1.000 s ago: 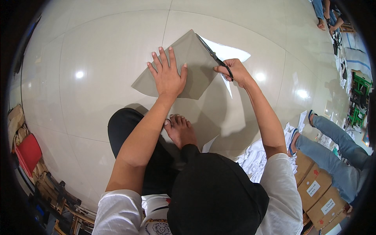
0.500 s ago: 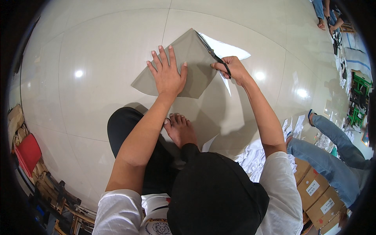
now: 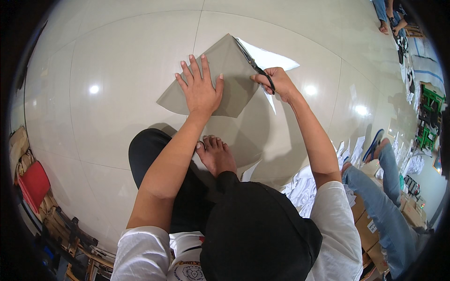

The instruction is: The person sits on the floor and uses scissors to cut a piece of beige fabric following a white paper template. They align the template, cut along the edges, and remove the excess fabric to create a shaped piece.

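Here the cutting looks midway: the left hand (image 3: 200, 91) lies flat, fingers spread, pinning the grey sheet (image 3: 225, 65) to the floor (image 3: 117, 70), while the right hand (image 3: 276, 83), closed around black scissors (image 3: 255, 65), works its right edge, needing a steady line next.

Big glossy cream floor tiles (image 3: 117, 93) everywhere, ceiling lights glaring off them. Cardboard boxes (image 3: 370, 225) stacked near right, a green rack (image 3: 429, 117) far right, and what looks like a red bag (image 3: 33, 183) by wooden frames (image 3: 70, 229) on the left.
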A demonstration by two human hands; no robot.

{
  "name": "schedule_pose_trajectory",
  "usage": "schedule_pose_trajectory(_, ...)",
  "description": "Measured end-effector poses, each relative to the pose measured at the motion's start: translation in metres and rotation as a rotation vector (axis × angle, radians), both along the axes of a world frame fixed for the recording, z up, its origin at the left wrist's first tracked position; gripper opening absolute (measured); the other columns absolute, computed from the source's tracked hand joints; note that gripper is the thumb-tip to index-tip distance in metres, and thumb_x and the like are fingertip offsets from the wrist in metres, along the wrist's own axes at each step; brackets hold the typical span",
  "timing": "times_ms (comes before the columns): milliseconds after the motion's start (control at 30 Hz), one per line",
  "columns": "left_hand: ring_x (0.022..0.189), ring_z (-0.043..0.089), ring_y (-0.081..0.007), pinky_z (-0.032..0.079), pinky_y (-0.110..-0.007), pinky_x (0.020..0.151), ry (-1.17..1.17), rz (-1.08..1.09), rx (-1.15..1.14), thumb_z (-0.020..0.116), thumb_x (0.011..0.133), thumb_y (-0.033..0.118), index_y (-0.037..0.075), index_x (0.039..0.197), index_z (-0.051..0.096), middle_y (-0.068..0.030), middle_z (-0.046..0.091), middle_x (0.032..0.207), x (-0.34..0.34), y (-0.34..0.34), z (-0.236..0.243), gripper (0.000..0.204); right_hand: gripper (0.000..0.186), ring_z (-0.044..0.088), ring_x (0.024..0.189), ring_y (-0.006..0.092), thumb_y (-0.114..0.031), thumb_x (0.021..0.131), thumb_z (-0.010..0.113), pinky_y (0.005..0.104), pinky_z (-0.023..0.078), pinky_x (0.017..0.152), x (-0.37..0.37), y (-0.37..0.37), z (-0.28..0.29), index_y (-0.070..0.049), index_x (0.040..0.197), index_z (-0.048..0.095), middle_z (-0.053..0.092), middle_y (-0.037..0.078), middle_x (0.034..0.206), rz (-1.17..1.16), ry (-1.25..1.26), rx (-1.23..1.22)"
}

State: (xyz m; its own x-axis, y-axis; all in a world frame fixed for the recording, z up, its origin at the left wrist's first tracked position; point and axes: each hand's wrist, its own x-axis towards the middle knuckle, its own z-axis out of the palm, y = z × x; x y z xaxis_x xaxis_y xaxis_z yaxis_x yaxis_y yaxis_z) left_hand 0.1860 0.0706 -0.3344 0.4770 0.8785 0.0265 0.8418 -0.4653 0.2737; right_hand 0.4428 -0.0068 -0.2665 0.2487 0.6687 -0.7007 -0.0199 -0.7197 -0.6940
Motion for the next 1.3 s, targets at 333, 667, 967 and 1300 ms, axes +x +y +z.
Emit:
schedule_pose_trajectory(333,0.169,0.011,-0.0542,0.007,-0.075,0.132,-0.023,0.0,-0.007,0.047,0.113,0.057,0.009,0.179,0.024,-0.0269,0.017,0.185,0.0,0.0,0.0,0.085,0.037,0.048,0.048,0.0087,-0.024,0.085,0.092,0.0275,0.033,0.046,0.002,0.002,-0.002,-0.009,0.07,0.062,0.056,0.0,0.06,0.005,-0.005,0.024)
schedule_pose_trajectory(667,0.168,0.016,-0.0496,0.01,-0.071,0.133,-0.094,0.022,-0.023,0.053,0.112,0.052,0.006,0.178,0.026,-0.0265,0.023,0.182,-0.002,0.004,0.002,0.084,0.041,0.052,0.051,0.0139,-0.028,0.085,0.091,0.033,0.039,0.05,0.028,-0.062,-0.012,-0.006,0.068,0.061,0.057,0.003,0.061,-0.287,-0.301,0.012)
schedule_pose_trajectory(967,0.105,0.068,-0.044,0.055,-0.054,0.092,-0.136,0.009,-0.286,0.07,0.102,0.022,0.004,0.113,0.069,-0.0178,0.074,0.107,-0.021,0.029,0.037,0.021,0.078,0.054,0.061,0.0281,-0.066,0.09,0.086,0.0503,0.046,0.061,0.022,-0.331,-0.056,0.006,0.069,0.064,0.061,0.017,0.063,-0.589,-1.132,-0.219)
schedule_pose_trajectory(1300,0.117,0.061,-0.0251,0.051,-0.044,0.105,-1.337,0.348,-0.957,0.064,0.113,0.032,0.004,0.136,0.057,-0.0136,0.068,0.128,0.057,0.21,0.085,0.037,0.051,0.051,0.056,0.0207,-0.04,0.099,0.082,0.0432,0.045,0.059,-0.081,-0.395,-0.031,0.0,0.073,0.063,0.062,0.012,0.061,-0.777,-1.085,-0.238)
